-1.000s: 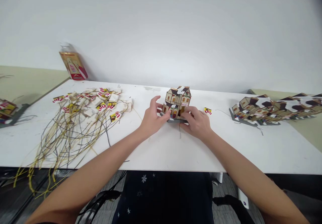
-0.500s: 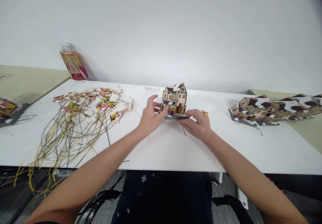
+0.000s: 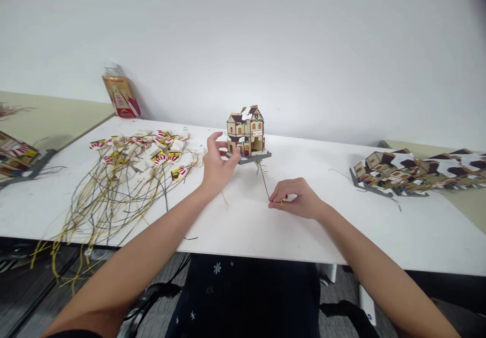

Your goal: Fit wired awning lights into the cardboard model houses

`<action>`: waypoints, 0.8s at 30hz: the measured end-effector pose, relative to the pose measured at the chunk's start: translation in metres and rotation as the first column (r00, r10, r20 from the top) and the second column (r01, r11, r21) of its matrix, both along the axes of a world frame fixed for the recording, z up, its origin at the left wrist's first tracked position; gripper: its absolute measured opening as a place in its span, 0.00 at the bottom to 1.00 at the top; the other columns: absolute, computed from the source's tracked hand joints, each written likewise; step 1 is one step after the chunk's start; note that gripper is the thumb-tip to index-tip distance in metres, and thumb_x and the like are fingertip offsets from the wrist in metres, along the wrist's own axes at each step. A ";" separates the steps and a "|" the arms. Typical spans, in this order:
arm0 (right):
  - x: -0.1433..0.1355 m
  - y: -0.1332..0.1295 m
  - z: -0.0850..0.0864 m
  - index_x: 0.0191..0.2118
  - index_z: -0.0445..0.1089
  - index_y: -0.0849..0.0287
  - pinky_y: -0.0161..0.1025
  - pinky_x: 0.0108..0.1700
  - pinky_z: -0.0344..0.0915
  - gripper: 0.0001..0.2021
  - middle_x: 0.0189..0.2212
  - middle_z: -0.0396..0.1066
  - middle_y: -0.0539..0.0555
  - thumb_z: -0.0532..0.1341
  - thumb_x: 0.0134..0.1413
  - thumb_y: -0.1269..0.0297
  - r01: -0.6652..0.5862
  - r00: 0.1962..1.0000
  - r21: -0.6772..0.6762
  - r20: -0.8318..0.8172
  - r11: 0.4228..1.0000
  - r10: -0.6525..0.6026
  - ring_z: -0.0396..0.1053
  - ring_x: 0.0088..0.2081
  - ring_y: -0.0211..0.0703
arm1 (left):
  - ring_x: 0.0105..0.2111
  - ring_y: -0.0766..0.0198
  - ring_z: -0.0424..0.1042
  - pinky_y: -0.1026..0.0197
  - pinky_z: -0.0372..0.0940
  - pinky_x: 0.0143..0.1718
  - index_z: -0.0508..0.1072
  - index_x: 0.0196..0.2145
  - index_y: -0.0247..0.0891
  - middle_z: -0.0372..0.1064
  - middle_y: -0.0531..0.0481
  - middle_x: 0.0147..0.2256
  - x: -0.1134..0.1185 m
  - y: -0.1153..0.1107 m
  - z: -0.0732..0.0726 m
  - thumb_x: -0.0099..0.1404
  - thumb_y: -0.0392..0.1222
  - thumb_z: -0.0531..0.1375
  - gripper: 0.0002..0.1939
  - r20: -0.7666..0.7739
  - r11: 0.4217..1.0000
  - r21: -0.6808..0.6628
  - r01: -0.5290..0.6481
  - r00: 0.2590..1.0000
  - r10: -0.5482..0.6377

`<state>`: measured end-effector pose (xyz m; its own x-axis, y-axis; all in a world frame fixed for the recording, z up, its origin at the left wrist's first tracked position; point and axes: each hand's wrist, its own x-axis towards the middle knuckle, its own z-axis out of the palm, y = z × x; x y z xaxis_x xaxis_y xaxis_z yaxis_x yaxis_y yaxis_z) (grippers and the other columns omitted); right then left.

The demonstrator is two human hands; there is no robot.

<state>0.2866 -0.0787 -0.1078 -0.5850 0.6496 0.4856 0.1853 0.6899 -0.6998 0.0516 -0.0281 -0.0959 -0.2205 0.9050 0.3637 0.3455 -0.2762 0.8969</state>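
My left hand [image 3: 221, 163] grips the left side of a miniature gift shop house [image 3: 246, 134], thumb in front and fingers beside its wall. The house has cream walls, dark roofs with white snow patches and a grey base, held a little above the table. From under the base a thin dark wire [image 3: 263, 178] runs down toward my right hand [image 3: 290, 198]. My right thumb and fingertips are pinched on the wire's lower end. A small yellowish bit shows between those fingers, too small to name.
A heap of small white blocks with red-and-white striped parts and long wires [image 3: 142, 163] lies left on the white table [image 3: 235, 226]. More miniature houses [image 3: 395, 171] lie in a row at right, another house [image 3: 18, 155] at far left. A bottle [image 3: 122, 95] stands against the wall.
My left hand has raised the house and shifted it leftward. My right hand has left the base's edge and moved down toward me, now pinching the wire, which is drawn out.
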 end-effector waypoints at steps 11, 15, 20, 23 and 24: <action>0.012 -0.003 0.015 0.25 0.73 0.62 0.31 0.21 0.51 0.11 0.25 0.75 0.51 0.71 0.45 0.59 -0.150 0.935 -0.576 0.182 0.804 0.305 0.57 0.20 0.28 | 0.32 0.67 0.71 0.62 0.66 0.33 0.56 0.54 0.42 0.68 0.51 0.38 -0.003 0.007 -0.003 0.60 0.52 0.62 0.29 0.100 1.000 -0.004 0.006 0.995 -0.005; 0.016 -0.001 0.019 0.26 0.74 0.61 0.30 0.20 0.50 0.10 0.23 0.73 0.49 0.71 0.44 0.61 -0.107 0.902 -0.554 0.295 0.825 0.314 0.53 0.20 0.28 | 0.30 0.68 0.70 0.63 0.65 0.32 0.56 0.53 0.42 0.68 0.52 0.37 -0.002 0.007 -0.004 0.59 0.52 0.62 0.29 0.143 0.999 -0.008 0.041 0.989 -0.039; 0.021 0.003 0.021 0.31 0.74 0.59 0.30 0.22 0.52 0.09 0.21 0.69 0.47 0.70 0.46 0.59 0.119 0.915 -0.303 0.404 0.945 0.014 0.53 0.20 0.29 | 0.28 0.68 0.70 0.64 0.64 0.30 0.56 0.53 0.41 0.68 0.53 0.36 -0.002 0.007 -0.003 0.60 0.51 0.61 0.28 0.172 0.998 -0.012 0.061 0.983 -0.058; 0.022 0.005 0.018 0.40 0.73 0.57 0.32 0.27 0.58 0.14 0.32 0.75 0.50 0.68 0.49 0.56 0.276 0.903 0.036 0.333 0.961 -0.272 0.55 0.22 0.29 | 0.29 0.68 0.71 0.63 0.64 0.31 0.55 0.54 0.42 0.68 0.53 0.36 -0.001 0.005 -0.005 0.61 0.51 0.60 0.28 0.164 0.995 -0.013 0.094 0.982 -0.091; 0.021 0.006 0.017 0.40 0.72 0.57 0.33 0.27 0.59 0.14 0.33 0.75 0.50 0.68 0.50 0.55 0.326 0.894 0.148 0.274 0.934 -0.355 0.55 0.22 0.29 | 0.29 0.68 0.71 0.63 0.65 0.31 0.55 0.54 0.42 0.68 0.53 0.36 0.000 0.004 -0.006 0.61 0.51 0.60 0.28 0.160 0.994 -0.015 0.109 0.981 -0.106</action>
<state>0.3080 -0.0731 -0.0911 -0.4606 0.7937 0.3974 0.6063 0.6083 -0.5123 0.0515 -0.0239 -0.1017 -0.1746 0.9346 0.3098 0.1678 -0.2818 0.9447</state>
